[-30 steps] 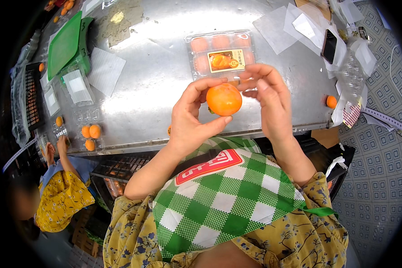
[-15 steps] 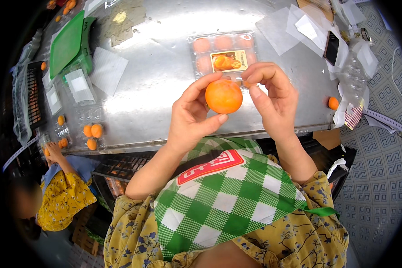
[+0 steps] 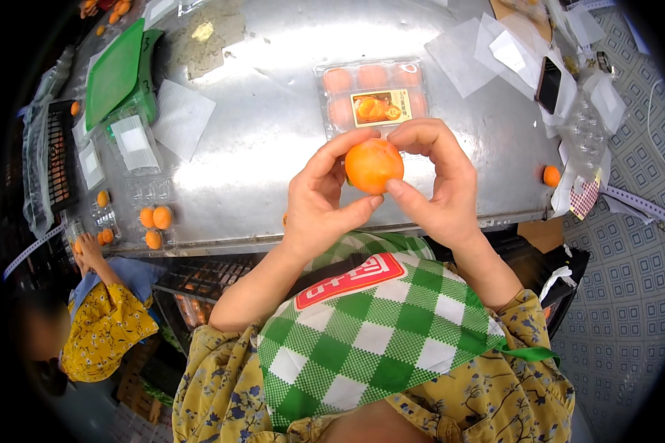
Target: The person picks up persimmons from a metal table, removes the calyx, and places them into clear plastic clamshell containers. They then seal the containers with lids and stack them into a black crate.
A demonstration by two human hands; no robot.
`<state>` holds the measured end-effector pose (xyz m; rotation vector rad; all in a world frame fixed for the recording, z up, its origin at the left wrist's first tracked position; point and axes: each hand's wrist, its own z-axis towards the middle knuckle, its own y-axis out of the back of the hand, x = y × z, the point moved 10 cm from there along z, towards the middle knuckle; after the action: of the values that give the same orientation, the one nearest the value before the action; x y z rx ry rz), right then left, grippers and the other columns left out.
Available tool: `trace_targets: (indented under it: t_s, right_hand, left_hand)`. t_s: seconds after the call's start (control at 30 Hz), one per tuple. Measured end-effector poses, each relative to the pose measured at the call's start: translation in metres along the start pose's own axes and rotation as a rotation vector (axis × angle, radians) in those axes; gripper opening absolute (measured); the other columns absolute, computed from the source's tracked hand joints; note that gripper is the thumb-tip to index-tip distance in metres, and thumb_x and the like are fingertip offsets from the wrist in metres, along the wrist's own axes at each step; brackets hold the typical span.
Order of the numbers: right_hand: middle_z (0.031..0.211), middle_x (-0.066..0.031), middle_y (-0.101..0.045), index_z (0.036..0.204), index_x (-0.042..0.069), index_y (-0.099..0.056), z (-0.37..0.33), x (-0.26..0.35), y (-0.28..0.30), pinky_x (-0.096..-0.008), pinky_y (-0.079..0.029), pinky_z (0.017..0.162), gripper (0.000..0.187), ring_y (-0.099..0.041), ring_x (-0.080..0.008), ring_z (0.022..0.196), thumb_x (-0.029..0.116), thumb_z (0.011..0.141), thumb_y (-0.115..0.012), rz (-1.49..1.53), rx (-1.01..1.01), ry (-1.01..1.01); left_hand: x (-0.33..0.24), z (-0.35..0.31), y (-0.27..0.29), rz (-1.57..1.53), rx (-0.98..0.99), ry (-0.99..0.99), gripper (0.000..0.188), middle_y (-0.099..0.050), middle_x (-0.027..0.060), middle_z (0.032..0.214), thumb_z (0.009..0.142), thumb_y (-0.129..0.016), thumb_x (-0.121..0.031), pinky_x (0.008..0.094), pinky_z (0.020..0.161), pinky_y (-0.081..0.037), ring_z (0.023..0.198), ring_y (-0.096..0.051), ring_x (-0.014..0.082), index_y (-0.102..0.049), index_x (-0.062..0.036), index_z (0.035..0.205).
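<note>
A green-and-white checked apron point(image 3: 369, 336) spreads nearest, below the hands. The left hand point(image 3: 314, 188) holds an orange fruit point(image 3: 374, 166) between thumb and fingers, as it did half a second ago. The right hand point(image 3: 447, 184), then just apart from the fruit, has closed in: its thumb now lies against the fruit's lower right side, its fingers curling over the top, though whether their tips touch is hard to tell. Well to the left of the left hand, a co-worker's hand point(image 3: 89, 255) stays low at the table's edge. Just beyond both hands, a clear lidded pack point(image 3: 345, 94) lies unmoved on the metal table point(image 3: 258, 148); a dark phone point(image 3: 548, 85) rests farther off, beyond the right hand.
</note>
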<state>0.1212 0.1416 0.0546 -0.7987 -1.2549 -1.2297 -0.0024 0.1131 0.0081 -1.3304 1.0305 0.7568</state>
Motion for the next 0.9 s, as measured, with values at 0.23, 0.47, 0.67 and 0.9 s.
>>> trace_targets:
  t_s: [0.23, 0.47, 0.67, 0.9]
  right_hand:
    - [0.096, -0.0077, -0.057, 0.096, 0.003, -0.057, -0.001, -0.003, -0.008, -0.0315, -0.048, 0.077, 0.033, -0.057, -0.0194, 0.091, 0.011, 0.067, -0.072, -0.01, -0.02, -0.073]
    - [0.095, -0.0044, -0.057, 0.096, 0.003, -0.056, -0.008, -0.035, -0.01, -0.027, -0.047, 0.072, 0.019, -0.057, -0.0131, 0.085, 0.007, 0.079, -0.065, 0.165, -0.054, -0.304]
    - [0.106, -0.0073, -0.055, 0.106, 0.003, -0.056, -0.003, -0.039, -0.001, -0.0289, -0.045, 0.083, 0.031, -0.055, -0.0172, 0.097, 0.001, 0.075, -0.061, 0.132, 0.078, -0.225]
    - [0.12, -0.0118, -0.047, 0.119, 0.006, -0.053, -0.002, -0.003, -0.028, -0.0377, -0.042, 0.093, 0.058, -0.045, -0.0287, 0.115, 0.003, 0.063, -0.068, -0.189, 0.306, 0.062]
  left_hand:
    - [0.003, -0.003, 0.004, 0.03, -0.049, 0.009, 0.062, -0.05, 0.0093, 0.126, 0.07, -0.068, 0.007, 0.0326, 0.096, -0.042, 0.113, -0.05, 0.0182, -0.046, 0.0015, 0.128]
    - [0.012, -0.005, 0.008, 0.043, -0.087, 0.071, 0.06, -0.052, 0.0088, 0.122, 0.071, -0.076, -0.003, 0.0302, 0.091, -0.044, 0.109, -0.053, 0.017, -0.05, 0.0007, 0.125]
    - [0.014, -0.004, 0.016, 0.03, -0.132, 0.108, 0.061, -0.058, 0.0086, 0.112, 0.071, -0.078, -0.006, 0.0295, 0.089, -0.045, 0.103, -0.056, 0.0165, -0.05, 0.0014, 0.124]
    - [0.022, -0.005, 0.016, -0.058, -0.139, 0.185, 0.077, -0.058, 0.0109, 0.112, 0.069, -0.08, -0.009, 0.0293, 0.09, -0.045, 0.102, -0.057, 0.0158, -0.039, -0.0011, 0.133]
